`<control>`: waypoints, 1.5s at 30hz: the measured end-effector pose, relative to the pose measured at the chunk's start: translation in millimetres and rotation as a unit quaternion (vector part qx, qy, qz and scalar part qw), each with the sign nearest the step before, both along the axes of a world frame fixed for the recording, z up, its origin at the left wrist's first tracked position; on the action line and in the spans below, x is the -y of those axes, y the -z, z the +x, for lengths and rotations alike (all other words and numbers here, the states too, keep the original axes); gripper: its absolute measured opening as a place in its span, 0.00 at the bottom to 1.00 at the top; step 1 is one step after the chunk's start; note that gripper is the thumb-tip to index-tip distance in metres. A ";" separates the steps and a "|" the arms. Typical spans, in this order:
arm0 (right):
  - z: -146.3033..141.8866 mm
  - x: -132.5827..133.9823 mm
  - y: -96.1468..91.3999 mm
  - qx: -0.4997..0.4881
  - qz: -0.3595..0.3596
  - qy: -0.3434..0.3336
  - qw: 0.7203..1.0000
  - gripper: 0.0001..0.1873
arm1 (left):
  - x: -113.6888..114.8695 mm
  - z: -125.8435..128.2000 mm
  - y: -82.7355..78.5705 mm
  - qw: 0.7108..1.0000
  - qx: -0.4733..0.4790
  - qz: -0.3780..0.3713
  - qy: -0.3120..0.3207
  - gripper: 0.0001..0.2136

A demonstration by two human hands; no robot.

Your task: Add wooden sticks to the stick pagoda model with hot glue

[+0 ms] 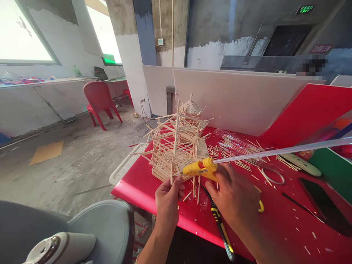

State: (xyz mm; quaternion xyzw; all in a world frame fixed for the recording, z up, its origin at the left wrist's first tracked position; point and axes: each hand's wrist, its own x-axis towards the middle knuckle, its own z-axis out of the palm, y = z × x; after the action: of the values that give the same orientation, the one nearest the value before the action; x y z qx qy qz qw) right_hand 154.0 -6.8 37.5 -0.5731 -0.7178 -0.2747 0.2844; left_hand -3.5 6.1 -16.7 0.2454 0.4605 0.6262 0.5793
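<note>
A pagoda-like model built from thin wooden sticks stands on the red table, near its left end. My left hand is closed in a pinch on the bottom of a long upright stick held against the model's front. My right hand grips a yellow hot glue gun whose nozzle points left at the model's base, close to the stick. A long clear glue stick juts out of the back of the gun to the right.
Loose sticks litter the table behind the gun, with a clear plastic wrapper among them. A wire ring, a black phone, a yellow-black tool, white and red boards behind. A red chair stands on the concrete floor at left.
</note>
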 end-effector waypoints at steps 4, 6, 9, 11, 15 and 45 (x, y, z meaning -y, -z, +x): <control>2.8 0.2 1.8 -0.017 0.008 0.001 1.000 0.05 | -0.4 0.9 -0.4 1.000 -0.003 -0.002 -0.007 0.15; 6.2 -0.3 4.0 -0.048 0.014 0.016 0.999 0.09 | -1.1 1.5 -0.9 1.000 -0.008 -0.004 -0.007 0.15; 11.6 -1.4 8.3 -0.139 -0.025 0.019 0.990 0.20 | -2.4 2.3 -2.0 1.000 -0.014 -0.003 -0.007 0.16; 14.3 -2.4 11.5 -0.225 -0.085 -0.017 0.971 0.21 | -3.2 2.7 -2.6 1.000 -0.017 -0.004 -0.010 0.16; 16.0 -4.9 18.6 -0.348 -0.159 -0.083 0.920 0.17 | -4.2 2.4 -4.5 1.000 -0.018 -0.010 -0.016 0.16; 13.8 -7.5 40.9 -0.364 -0.150 -0.072 0.916 0.16 | -3.6 6.3 -14.9 0.999 -0.007 -0.039 -0.001 0.11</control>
State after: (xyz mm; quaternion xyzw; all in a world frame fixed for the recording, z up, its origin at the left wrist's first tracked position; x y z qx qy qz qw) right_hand 167.8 0.7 -3.4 -0.6164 -0.6366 0.0848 0.4556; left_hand 2.8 9.7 -1.8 0.2266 0.4891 0.6067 0.5843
